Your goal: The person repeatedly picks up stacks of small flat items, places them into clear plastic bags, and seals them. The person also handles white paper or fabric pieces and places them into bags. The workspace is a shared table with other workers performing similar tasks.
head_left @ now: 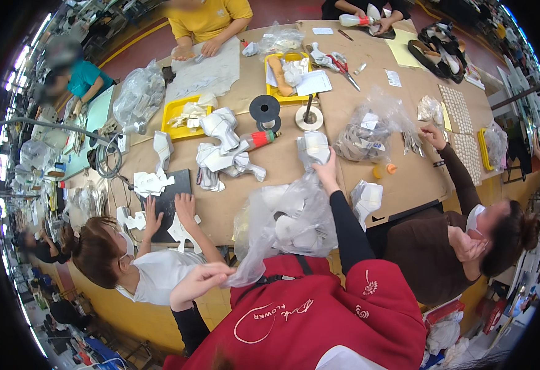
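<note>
My left hand (201,282) is closed on the edge of a clear plastic bag (254,259), low at the table's near edge. White cut pieces show through the bag, which spreads across the front of my body. My right hand (326,171) reaches forward over the bag and grips the near end of a stack of white cut pieces (313,147). The stack's near end is partly hidden by my fingers and the bag. Another stack of white pieces (366,198) lies to the right of my forearm.
Co-workers sit close on both sides; the left one's hands rest on a black board (175,197). Beyond my right hand stand a tape roll (309,117), a black spool (264,109) and a red-labelled bottle (260,139). Yellow trays (175,113), piled white pieces (220,157) and a filled bag (362,137) surround them.
</note>
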The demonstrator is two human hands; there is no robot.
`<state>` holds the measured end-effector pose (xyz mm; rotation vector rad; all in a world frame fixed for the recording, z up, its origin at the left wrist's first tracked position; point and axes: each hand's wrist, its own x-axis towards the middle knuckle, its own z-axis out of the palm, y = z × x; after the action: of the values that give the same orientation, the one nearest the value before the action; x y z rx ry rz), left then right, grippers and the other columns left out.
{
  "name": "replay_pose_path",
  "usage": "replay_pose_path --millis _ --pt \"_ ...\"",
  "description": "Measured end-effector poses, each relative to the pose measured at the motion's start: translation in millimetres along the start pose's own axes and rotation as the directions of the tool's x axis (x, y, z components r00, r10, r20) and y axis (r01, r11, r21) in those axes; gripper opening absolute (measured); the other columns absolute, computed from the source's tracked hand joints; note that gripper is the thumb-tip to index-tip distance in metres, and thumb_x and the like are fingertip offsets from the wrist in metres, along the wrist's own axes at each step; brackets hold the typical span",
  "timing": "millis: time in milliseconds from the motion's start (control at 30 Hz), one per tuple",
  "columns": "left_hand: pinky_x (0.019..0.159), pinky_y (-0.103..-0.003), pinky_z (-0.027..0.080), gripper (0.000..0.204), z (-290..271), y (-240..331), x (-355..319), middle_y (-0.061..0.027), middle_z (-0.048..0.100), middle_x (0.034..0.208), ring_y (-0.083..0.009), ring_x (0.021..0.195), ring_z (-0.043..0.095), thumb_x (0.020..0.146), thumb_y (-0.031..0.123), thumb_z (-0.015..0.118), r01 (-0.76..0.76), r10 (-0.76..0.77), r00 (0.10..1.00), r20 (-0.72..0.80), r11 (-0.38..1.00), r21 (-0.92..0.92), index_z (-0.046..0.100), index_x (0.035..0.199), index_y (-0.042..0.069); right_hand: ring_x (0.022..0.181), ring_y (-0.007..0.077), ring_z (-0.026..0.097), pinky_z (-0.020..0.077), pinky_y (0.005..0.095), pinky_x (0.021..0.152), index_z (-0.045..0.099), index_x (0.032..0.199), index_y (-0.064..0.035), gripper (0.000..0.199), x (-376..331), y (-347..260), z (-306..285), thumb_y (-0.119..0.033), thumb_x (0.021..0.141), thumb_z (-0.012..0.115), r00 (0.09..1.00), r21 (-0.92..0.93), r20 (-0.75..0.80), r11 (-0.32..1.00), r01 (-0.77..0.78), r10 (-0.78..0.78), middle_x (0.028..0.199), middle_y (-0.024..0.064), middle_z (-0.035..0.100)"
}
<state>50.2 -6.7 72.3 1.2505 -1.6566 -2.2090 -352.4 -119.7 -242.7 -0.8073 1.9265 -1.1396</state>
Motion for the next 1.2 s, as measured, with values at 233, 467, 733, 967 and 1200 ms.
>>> replay_pose_path --millis 233,467,733,967,1200 --pt "0.097 -0.029 0.042 0.037 -1 -1 53 -0.0095 0.059 0.118 -0.0166 0.112 0.055 0.095 0.011 0.056 -0.087 0.053 0.693 -0.719 0.996 -0.01 0.051 0.13 -0.001 0.118 0.0225 0.053 0.0429 0.0311 0.096 0.034 0.144 -0.0021 0.085 -26 -47 -49 0.004 0.064 0.063 0.954 0.404 0.3 0.904 -0.14 0.014 0.132 0.0136 0.052" --pt "0.105 -0.037 0.038 0.066 33 41 126 -0.016 0.049 0.133 -0.0245 0.125 0.047 0.089 0.012 0.066 -0.377 0.268 0.816 -0.512 0.918 -0.121 0.032 0.145 0.006 0.095 0.0194 0.063 0.0522 0.0323 0.084 0.044 0.13 0.0 0.058 -127 -167 -62 -0.005 0.074 0.057 0.858 0.626 0.514 0.682 -0.378 0.004 0.112 0.0113 0.061" --pt "0.1 -0.037 0.044 0.115 69 77 121 -0.02 0.045 0.135 -0.0249 0.122 0.05 0.073 0.001 0.077 -0.59 0.382 0.737 -0.557 0.766 -0.254 -0.007 0.151 0.014 0.101 0.0165 0.059 0.0455 0.0292 0.089 0.044 0.134 0.0021 0.069 -195 -224 -61 -0.008 0.069 0.064 0.786 0.491 0.598 0.847 -0.204 -0.158 0.119 0.0097 0.059" --pt "0.109 -0.033 0.03 0.112 45 60 82 -0.017 0.032 0.147 -0.023 0.134 0.036 0.064 0.016 0.081 -0.524 0.328 0.761 -0.56 0.82 -0.232 0.012 0.151 -0.002 0.084 0.0189 0.065 0.0515 0.0286 0.068 0.041 0.135 0.0036 0.069 -211 -252 -63 -0.001 0.068 0.059 0.694 0.486 0.696 0.832 -0.266 -0.185 0.107 0.0165 0.064" --pt "0.106 -0.029 0.03 0.108 22 37 46 -0.0154 0.04 0.14 -0.0202 0.129 0.039 0.059 0.011 0.077 -0.329 0.201 0.884 -0.421 0.908 -0.258 0.019 0.15 -0.002 0.067 0.0121 0.059 0.0435 0.0233 0.054 0.039 0.143 -0.0026 0.082 -219 -252 -70 0.005 0.063 0.057 0.701 0.406 0.703 0.877 -0.257 -0.12 0.098 0.012 0.065"
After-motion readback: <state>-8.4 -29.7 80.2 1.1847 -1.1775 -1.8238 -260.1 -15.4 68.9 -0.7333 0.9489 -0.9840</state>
